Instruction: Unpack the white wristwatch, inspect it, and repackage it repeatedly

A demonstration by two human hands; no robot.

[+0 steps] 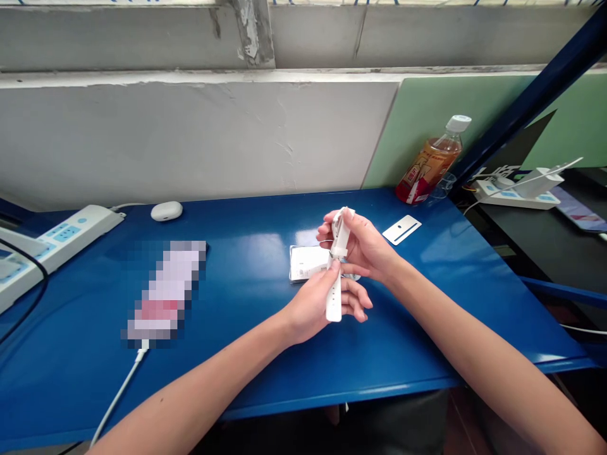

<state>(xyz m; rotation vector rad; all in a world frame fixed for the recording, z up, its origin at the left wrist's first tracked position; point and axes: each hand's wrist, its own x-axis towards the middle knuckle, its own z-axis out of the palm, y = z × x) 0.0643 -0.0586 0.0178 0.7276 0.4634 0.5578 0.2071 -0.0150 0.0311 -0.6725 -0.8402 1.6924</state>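
Both arms are bare as far as they show over the desk (265, 379)! The left forearm (213, 385), slim and smooth, tapers to a narrow wrist, and there it is, one small dark spot (161, 399) on it, above the desk's near edge! The right forearm (465, 335) matches it, fuller by that same edge, leaner farther in. Slender fingers on the left hand (308, 306), slender again on the right hand (372, 249), the nails too small to judge. Below the desk's edge, something dark (403, 423): clothing or not, I can't call it!

Phone (165, 287) left of strap (334, 292); earbud case (167, 211) behind phone; card (401, 229) right of strap; bottle (428, 167) behind card
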